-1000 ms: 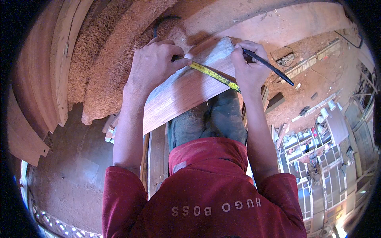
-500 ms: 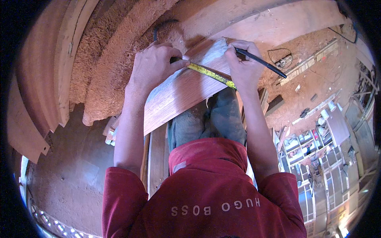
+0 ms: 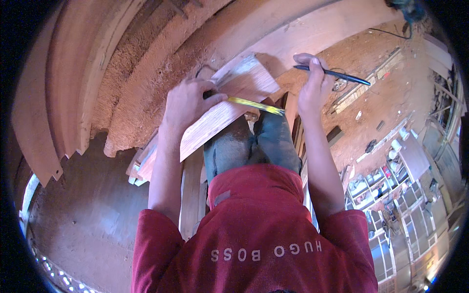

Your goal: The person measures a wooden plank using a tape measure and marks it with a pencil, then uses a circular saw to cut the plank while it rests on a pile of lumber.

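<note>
- In the head view, a straight-grained, reddish wooden board [image 3: 215,123] is seen slanting, its far edge paler.
- A flat, narrow yellow tape measure [image 3: 255,105] is laid across the board, its free end carried past the near edge, by the right-hand corner.
- Its other end is grasped by the curled left hand [image 3: 188,103].
- A slim black pen [image 3: 349,77] is pinched by the right hand [image 3: 315,83], apart from the board's right end.

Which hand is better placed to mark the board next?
Right, most likely: the right hand holds the black pen beside the board, while the left hand is occupied holding the yellow measuring tape over it.
</note>
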The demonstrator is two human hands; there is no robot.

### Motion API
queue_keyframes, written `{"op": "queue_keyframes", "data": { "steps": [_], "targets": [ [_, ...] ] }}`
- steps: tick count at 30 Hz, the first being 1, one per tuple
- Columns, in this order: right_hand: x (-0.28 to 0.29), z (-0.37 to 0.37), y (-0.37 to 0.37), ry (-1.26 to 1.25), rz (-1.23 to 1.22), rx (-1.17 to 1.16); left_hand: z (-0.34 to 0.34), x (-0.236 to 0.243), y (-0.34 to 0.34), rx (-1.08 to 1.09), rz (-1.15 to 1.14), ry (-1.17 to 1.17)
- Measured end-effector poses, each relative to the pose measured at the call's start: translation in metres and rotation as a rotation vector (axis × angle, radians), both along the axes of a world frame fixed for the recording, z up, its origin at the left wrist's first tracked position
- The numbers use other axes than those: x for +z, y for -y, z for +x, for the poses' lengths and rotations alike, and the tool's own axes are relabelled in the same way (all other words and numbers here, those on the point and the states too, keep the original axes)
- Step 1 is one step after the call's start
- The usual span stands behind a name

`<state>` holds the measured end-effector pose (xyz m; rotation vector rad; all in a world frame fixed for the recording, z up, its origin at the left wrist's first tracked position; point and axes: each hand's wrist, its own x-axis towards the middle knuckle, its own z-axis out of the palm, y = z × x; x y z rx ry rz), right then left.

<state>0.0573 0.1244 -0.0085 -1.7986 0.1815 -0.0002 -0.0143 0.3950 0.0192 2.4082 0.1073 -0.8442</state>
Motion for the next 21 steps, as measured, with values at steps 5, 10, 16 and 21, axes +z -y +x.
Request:
{"op": "queue_keyframes", "data": {
  "steps": [5, 10, 16, 21],
  "targets": [
    [0.134, -0.007, 0.011, -0.19, -0.038, 0.19, -0.029, 0.029, 0.028, 0.116, 0.039, -0.119],
    [0.244, -0.041, 0.021, 0.15, 0.544, 0.997, -0.051, 0.025, 0.069, 0.078, -0.023, 0.027],
    [0.372, -0.056, 0.039, 0.469, 1.213, 1.286, -0.022, 0.113, 0.169, 0.149, -0.044, -0.011],
    [0.417, -0.065, 0.092, 0.323, 1.61, 1.155, -0.021, 0.114, 0.217, 0.129, -0.052, 0.086]
  ]
}}
